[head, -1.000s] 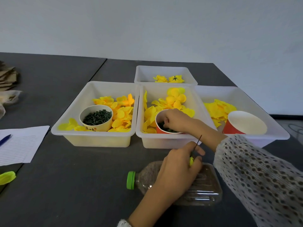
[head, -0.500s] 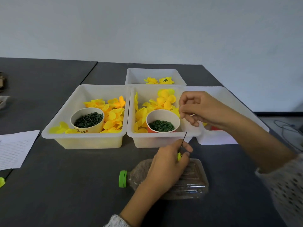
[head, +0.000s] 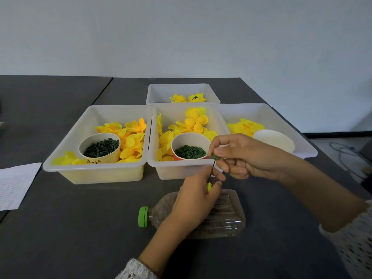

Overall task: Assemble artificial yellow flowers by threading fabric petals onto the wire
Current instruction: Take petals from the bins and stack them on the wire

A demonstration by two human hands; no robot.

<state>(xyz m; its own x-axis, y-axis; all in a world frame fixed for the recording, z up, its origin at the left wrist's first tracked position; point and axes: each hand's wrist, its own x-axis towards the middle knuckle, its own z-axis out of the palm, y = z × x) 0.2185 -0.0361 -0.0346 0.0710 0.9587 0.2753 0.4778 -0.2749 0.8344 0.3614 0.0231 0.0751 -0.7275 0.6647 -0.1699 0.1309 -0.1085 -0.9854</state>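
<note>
My left hand (head: 194, 198) grips a thin dark wire (head: 212, 168) that points up, with a bit of yellow petal (head: 209, 186) showing between its fingers. My right hand (head: 241, 156) pinches a small green ring piece (head: 215, 157) at the wire's top tip. Just behind stands a red cup (head: 190, 147) of green ring pieces inside the middle tray (head: 181, 170), among loose yellow fabric petals (head: 194, 121). The left tray (head: 96, 174) holds more yellow petals (head: 131, 137) and a cup of dark green parts (head: 100, 148).
A clear plastic bottle (head: 225, 216) with a green cap lies on the dark table under my left wrist. A right tray (head: 267, 113) holds petals and a white-lined cup (head: 273, 140). A back tray (head: 183, 91) holds finished flowers (head: 188, 98). Paper (head: 14, 184) lies at the left.
My right hand left the red cup with a green ring piece, swung right, then came down to the tip of the wire. My left hand kept holding the wire upright.
</note>
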